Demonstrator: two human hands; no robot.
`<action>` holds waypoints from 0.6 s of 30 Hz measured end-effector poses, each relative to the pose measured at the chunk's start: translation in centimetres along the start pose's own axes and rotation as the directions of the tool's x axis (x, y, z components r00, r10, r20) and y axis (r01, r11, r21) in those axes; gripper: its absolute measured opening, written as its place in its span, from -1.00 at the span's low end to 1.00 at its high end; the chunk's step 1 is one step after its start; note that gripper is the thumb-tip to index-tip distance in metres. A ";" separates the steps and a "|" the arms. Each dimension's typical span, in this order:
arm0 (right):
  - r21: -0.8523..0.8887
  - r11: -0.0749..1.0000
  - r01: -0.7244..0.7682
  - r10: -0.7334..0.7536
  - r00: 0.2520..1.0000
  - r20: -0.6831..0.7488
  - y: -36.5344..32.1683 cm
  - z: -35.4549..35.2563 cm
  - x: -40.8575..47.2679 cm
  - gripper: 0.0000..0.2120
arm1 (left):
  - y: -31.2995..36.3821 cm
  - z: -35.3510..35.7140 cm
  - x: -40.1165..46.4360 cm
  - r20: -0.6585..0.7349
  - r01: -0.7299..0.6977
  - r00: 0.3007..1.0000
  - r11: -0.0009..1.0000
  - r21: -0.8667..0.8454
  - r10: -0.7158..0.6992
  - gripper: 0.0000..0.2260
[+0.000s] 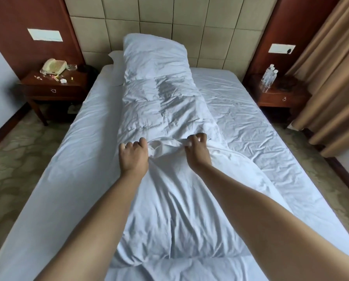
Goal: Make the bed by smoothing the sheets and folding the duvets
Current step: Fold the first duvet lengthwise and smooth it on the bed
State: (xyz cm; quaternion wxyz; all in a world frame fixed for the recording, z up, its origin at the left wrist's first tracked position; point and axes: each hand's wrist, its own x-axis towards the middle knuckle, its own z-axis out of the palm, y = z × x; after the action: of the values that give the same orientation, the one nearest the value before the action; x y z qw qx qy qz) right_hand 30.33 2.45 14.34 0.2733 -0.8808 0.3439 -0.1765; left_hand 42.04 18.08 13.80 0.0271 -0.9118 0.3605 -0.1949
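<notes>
A white duvet (pixel 159 102) lies folded into a long narrow strip down the middle of the bed, from the headboard to the near end. Beneath it a white sheet (pixel 240 118) covers the mattress, wrinkled on the right side and smoother on the left. My left hand (pixel 133 154) and my right hand (pixel 197 150) are stretched out side by side at mid-bed. Each grips a bunched fold of the duvet, and the cloth between them is gathered into a small hump. A pillow corner (pixel 114 57) shows behind the duvet at the head.
A padded beige headboard (pixel 169 21) backs the bed. The left nightstand (pixel 54 84) holds a telephone (pixel 54 66) and small litter. On the right nightstand (pixel 281 94) stand water bottles (pixel 270 77). Tan curtains (pixel 331 78) hang at the far right. Patterned carpet runs along both sides.
</notes>
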 end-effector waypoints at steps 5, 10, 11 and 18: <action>-0.218 0.962 -0.165 0.240 0.889 0.391 5.1 3.8 -4.0 -0.39 | 2.4 3.9 -2.5 0.333 -0.028 0.942 1.000 -0.014 0.031 -0.73; -0.380 0.913 -0.146 0.329 0.815 0.477 7.6 6.5 -7.6 -0.53 | 3.8 8.1 -3.3 0.322 -0.093 0.944 0.995 0.036 0.076 -0.56; -0.391 0.913 -0.120 0.314 0.817 0.483 7.8 6.7 -7.7 -0.53 | 4.1 8.8 -3.4 0.291 -0.109 0.952 0.993 0.048 0.091 -0.58; -0.431 0.902 -0.024 0.271 0.808 0.523 10.1 7.8 -6.4 -0.39 | 6.7 10.9 -5.5 0.248 -0.293 0.915 0.947 -0.131 0.317 -0.55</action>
State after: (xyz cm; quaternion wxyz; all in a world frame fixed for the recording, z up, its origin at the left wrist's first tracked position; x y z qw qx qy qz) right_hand 24.61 3.57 1.28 0.1886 -0.8995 0.3438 0.1930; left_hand 38.15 15.75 0.60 0.0638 -0.8624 0.4999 -0.0473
